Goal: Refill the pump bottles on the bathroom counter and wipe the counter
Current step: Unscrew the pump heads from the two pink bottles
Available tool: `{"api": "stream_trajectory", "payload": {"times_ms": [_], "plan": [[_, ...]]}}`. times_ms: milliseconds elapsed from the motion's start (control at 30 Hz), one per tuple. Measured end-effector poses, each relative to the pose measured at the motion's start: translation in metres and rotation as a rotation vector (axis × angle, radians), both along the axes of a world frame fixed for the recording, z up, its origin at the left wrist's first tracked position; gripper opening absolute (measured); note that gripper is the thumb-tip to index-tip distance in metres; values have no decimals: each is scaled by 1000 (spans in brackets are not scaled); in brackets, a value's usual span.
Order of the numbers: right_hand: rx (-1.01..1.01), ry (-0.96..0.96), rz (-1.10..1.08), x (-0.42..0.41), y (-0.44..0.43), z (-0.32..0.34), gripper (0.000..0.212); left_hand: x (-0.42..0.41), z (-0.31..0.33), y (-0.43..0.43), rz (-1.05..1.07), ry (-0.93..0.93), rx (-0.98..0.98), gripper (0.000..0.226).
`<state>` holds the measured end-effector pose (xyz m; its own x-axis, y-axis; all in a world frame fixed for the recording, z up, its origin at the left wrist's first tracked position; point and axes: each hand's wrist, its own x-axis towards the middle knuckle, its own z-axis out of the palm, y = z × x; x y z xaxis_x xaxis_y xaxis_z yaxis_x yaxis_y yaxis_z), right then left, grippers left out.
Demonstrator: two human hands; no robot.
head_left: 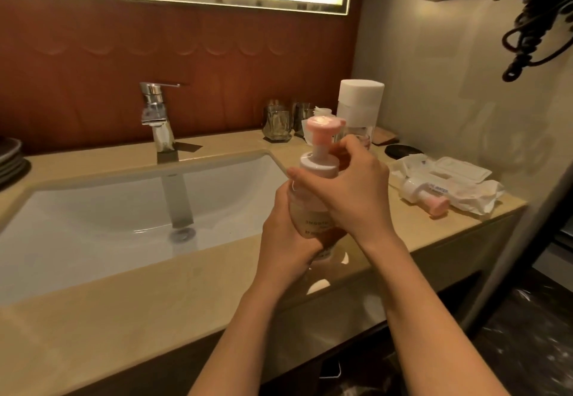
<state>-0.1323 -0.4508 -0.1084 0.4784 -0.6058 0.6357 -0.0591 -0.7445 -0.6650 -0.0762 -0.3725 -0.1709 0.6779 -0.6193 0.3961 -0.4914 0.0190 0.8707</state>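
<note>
Over the beige worktop (124, 302) beside the white sink (93, 209), the left hand (288, 240) grips a pump bottle (313, 222); the right hand (350, 191) grasps its collar (319, 164). A second bottle (418, 194), seemingly, lies on wipes (449, 175).

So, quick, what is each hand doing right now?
The left hand grips the pump bottle around its body.
The right hand grips the bottle's pump collar.
</note>
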Motion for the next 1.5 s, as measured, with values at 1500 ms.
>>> {"api": "stream_trajectory", "payload": {"times_ms": [1500], "plan": [[-87, 163, 274, -16, -4, 25, 83, 10, -14, -5, -13, -18, 7, 96]]}}
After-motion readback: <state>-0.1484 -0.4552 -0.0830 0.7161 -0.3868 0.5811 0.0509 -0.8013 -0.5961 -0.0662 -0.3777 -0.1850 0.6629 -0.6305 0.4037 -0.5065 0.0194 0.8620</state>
